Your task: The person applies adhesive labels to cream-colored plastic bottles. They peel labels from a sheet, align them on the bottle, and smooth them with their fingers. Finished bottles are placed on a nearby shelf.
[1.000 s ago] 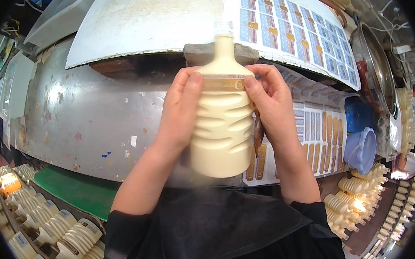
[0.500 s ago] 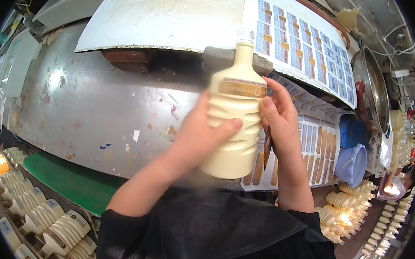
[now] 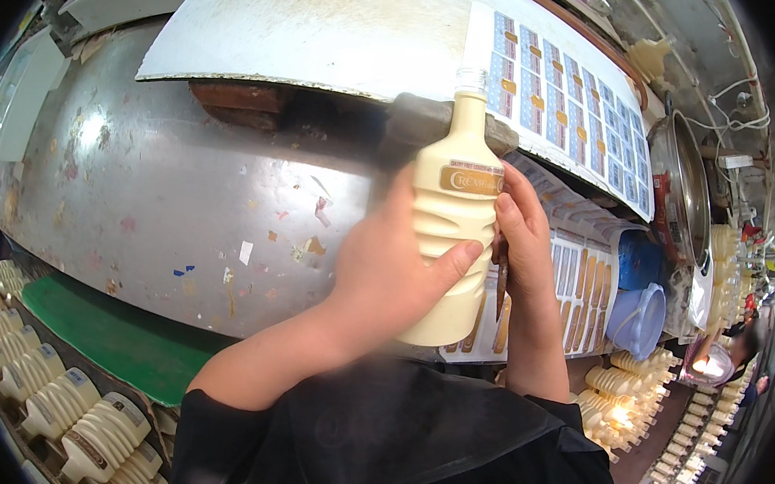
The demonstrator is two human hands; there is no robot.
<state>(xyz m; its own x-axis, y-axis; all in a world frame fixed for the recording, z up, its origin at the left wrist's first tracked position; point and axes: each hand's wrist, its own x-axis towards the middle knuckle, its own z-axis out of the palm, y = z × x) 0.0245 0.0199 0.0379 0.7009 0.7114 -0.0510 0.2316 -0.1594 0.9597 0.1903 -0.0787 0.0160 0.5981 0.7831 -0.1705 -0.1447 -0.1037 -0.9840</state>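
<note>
A cream-coloured bottle [image 3: 454, 220] with a long neck and rippled sides is held up in front of me, neck pointing away. My left hand [image 3: 384, 265] wraps its left side, the thumb lying across the ripples. A gold-and-brown label [image 3: 469, 181] sits on the bottle's shoulder. At the label's right end, the fingers and thumb of my right hand [image 3: 528, 240] close against the bottle. A dark brown, pointed, blade-like tool [image 3: 500, 289] is tucked in that same hand, tip toward me. The bottle's far side and some fingers are hidden.
A white board [image 3: 314, 28] carries a sheet of blue labels [image 3: 557, 100]. Gold label sheets [image 3: 586, 287] lie by a blue bucket [image 3: 637, 319]. Below is a scuffed metal table [image 3: 161, 195]. Rows of cream bottles [image 3: 98, 438] stand at both sides; a green mat [image 3: 112, 338] lies left.
The bottle and both hands have shifted slightly right. The bottle has turned a little, so its label shows differently. The left hand is blurred by motion.
</note>
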